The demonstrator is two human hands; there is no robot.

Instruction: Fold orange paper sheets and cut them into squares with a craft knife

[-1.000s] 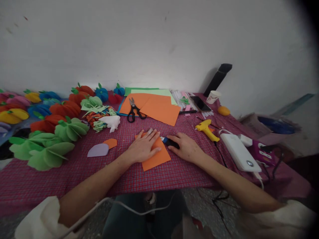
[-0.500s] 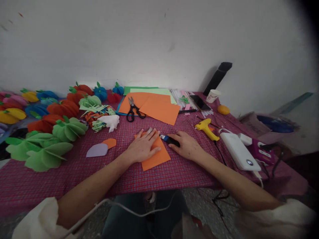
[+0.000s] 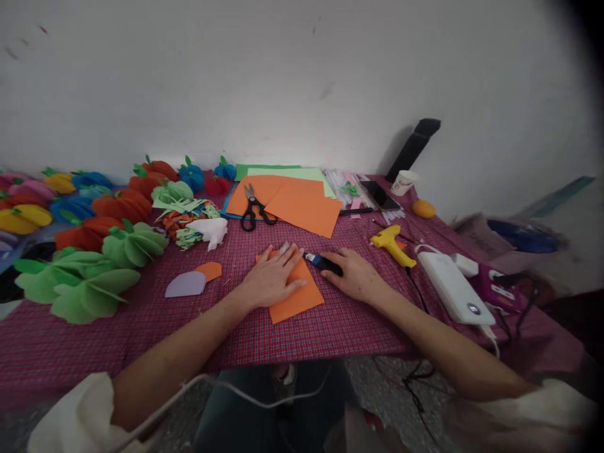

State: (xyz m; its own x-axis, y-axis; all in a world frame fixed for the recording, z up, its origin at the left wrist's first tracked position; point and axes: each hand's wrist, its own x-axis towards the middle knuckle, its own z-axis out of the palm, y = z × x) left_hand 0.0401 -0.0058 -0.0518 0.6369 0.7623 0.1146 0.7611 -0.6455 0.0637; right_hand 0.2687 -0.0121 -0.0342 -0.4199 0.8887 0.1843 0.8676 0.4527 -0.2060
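My left hand (image 3: 275,278) lies flat, fingers stretched, on an orange paper piece (image 3: 297,303) and presses it to the table. A small silvery bit (image 3: 284,247) shows by its fingertips; I cannot make out what it is. Just right of the paper, the fingers of my right hand (image 3: 359,275) are closed round a black-and-blue hand tool (image 3: 325,263). Its pale, metallic-looking tip points left at the paper's upper right edge; its exact kind is unclear. Left of my left hand lie a lilac half-round paper (image 3: 185,285) and an orange rounded paper (image 3: 209,271).
Black-handled scissors (image 3: 255,207) lie on orange sheets (image 3: 306,207) at the back. Paper pumpkins (image 3: 120,206) and scraps (image 3: 189,223) crowd the left. A yellow glue gun (image 3: 392,245), white power bank (image 3: 455,286), phone (image 3: 379,195) and paper cup (image 3: 404,182) are on the right.
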